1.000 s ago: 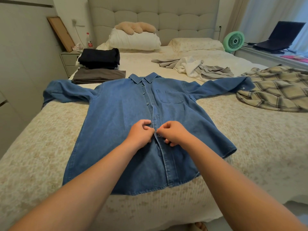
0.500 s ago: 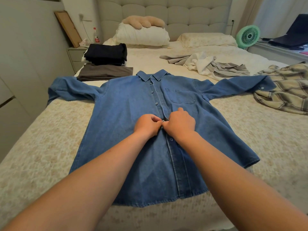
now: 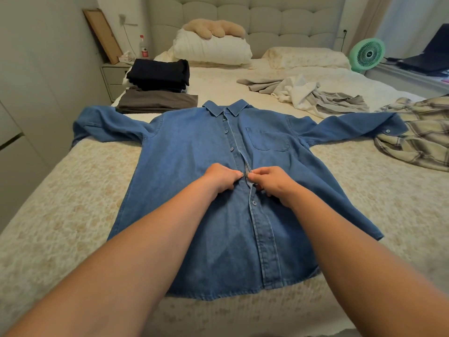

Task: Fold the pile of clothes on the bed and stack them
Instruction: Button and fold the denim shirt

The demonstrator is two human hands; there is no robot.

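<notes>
Two hands meet at the middle of the denim shirt (image 3: pixel 184 190), which I see lying face up and spread flat on the bed (image 3: pixel 73 190), sleeves out to either side and collar toward the headboard. My left hand (image 3: pixel 222 178) pinches the placket edge from the left, fingers curled with the thumb tip pressed against the cloth. My right hand (image 3: pixel 273 182) pinches the opposite edge, fingers bunched tight on the fabric. Between them the front gapes slightly; I think a button sits in the pinch, but it is too hidden to be sure. One button (image 3: pixel 254 202) just below the hands looks fastened. Beyond the left sleeve sits a folded stack (image 3: pixel 158 86), dark garments on a grey one. A crumpled pale heap (image 3: pixel 306 96) lies further up, and a plaid shirt (image 3: pixel 418 142) touches the right cuff.
</notes>
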